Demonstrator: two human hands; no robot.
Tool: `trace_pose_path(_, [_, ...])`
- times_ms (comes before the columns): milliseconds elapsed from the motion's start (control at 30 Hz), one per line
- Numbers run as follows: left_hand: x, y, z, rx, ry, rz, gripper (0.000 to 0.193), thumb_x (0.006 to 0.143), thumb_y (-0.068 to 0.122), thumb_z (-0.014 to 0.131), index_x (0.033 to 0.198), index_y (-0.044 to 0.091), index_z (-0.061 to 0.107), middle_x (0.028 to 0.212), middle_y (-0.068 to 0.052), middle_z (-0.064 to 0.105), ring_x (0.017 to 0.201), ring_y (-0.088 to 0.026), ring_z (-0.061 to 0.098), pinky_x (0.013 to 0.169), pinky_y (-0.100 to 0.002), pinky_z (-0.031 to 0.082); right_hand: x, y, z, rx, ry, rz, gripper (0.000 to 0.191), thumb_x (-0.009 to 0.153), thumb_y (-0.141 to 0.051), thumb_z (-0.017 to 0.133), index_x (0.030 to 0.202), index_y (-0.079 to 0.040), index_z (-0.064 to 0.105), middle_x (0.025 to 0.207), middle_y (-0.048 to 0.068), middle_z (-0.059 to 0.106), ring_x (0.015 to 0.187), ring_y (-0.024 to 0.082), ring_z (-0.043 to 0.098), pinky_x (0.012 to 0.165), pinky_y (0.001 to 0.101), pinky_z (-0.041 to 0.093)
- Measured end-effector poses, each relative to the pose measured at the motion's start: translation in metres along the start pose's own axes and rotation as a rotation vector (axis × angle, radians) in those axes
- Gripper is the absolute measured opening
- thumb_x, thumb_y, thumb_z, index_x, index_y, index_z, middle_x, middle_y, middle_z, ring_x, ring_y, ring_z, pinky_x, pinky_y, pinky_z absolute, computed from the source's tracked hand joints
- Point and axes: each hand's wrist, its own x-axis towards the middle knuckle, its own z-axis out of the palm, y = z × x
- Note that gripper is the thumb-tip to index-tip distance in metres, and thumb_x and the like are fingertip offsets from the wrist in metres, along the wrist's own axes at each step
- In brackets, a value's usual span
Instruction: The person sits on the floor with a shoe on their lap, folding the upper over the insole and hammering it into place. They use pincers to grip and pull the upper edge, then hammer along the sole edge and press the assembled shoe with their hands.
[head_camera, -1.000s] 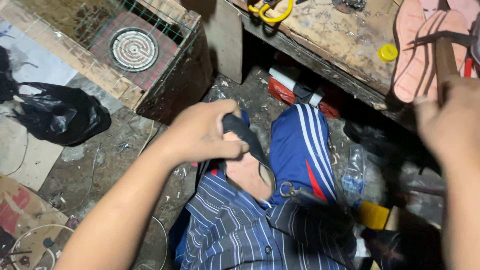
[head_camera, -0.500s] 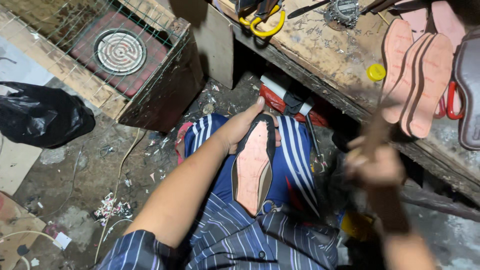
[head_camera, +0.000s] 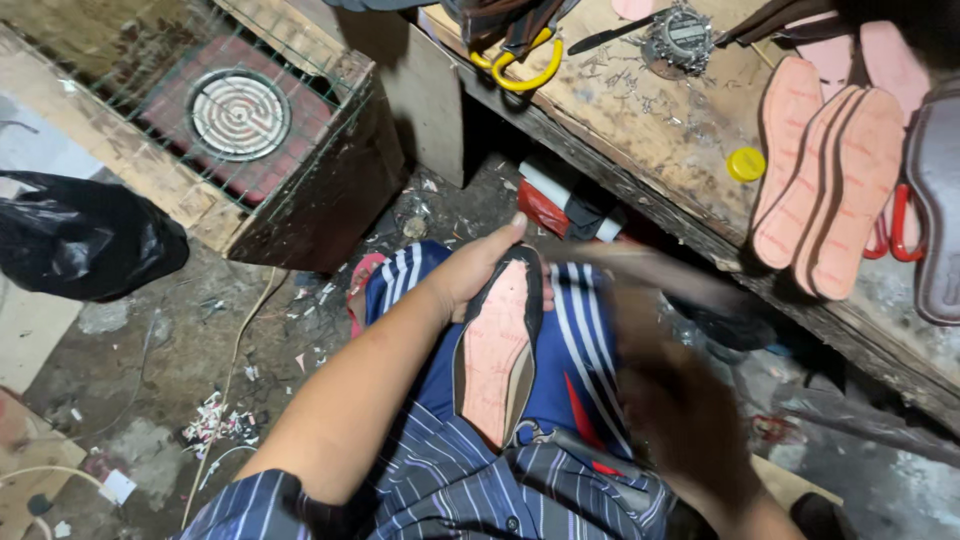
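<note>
My left hand (head_camera: 478, 270) fingers wrap the toe of the black-edged shoe upper with pink insole (head_camera: 497, 345), its long axis running from those fingers toward my body. My blurred right hand (head_camera: 680, 420), just right, grip unreadable.

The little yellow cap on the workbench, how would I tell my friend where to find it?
Look at the long wooden workbench across the top right. Just left of the row of pink shoe insoles sits the yellow cap. It is the only small, round, bright yellow thing lying flat there, unlike the yellow-handled scissors farther left.
</note>
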Motion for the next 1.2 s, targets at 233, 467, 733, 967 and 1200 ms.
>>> trace_pose_path(233, [0.002,0.005,0.001,0.122,-0.071,0.072,0.071,0.101,0.065,0.045,0.103,-0.002,0.069,0.089,-0.023,0.073,0.078,-0.032,0.073,0.074,-0.044,0.059,0.025,-0.007,0.018,-0.6,-0.124,-0.287,0.023,0.091,-0.03,0.063,0.099,-0.009,0.062,0.09,0.021,0.066,0.085,0.042,0.065,0.073,0.0504,0.052])
trace_pose_path(467, [0.001,0.002,0.005,0.005,0.007,0.005,0.07,0.099,0.066,0.042,0.097,0.0,0.067,0.085,-0.022,0.073,0.079,-0.035,0.074,0.074,-0.044,0.062,-0.003,-0.006,0.0,0.524,0.299,-0.157,0.028,0.1,-0.035,0.061,0.103,-0.007,0.056,0.078,0.019,0.055,0.07,0.038,0.052,0.071,0.0474,0.053])
trace_pose_path(733, [0.001,0.006,-0.002,0.003,-0.055,0.006,0.069,0.101,0.064,0.042,0.093,0.0,0.066,0.085,-0.02,0.073,0.078,-0.034,0.074,0.073,-0.044,0.062,-0.001,0.016,0.016,0.295,0.091,0.201,0.03,0.103,-0.023,0.059,0.12,0.001,0.064,0.076,0.028,0.058,0.065,0.05,0.051,0.056,0.0482,0.044])
trace_pose_path(967, [-0.007,0.005,-0.003,0.003,-0.085,0.105,0.065,0.102,0.06,0.047,0.099,-0.002,0.066,0.086,-0.019,0.074,0.078,-0.032,0.074,0.072,-0.041,0.061,0.008,0.054,0.019,-0.378,-0.208,0.076,0.027,0.09,-0.036,0.062,0.099,-0.011,0.067,0.079,0.019,0.068,0.074,0.037,0.069,0.063,0.043,0.053])
trace_pose_path(1200, [-0.084,0.0,0.034,0.27,-0.053,0.331,0.028,0.088,0.013,0.067,0.111,-0.004,0.066,0.104,-0.015,0.077,0.093,-0.022,0.074,0.086,-0.035,0.06,0.03,0.015,-0.075,-0.197,0.461,0.052,0.029,0.101,-0.023,0.069,0.12,-0.002,0.065,0.084,0.014,0.063,0.074,0.029,0.06,0.069,0.0426,0.052])
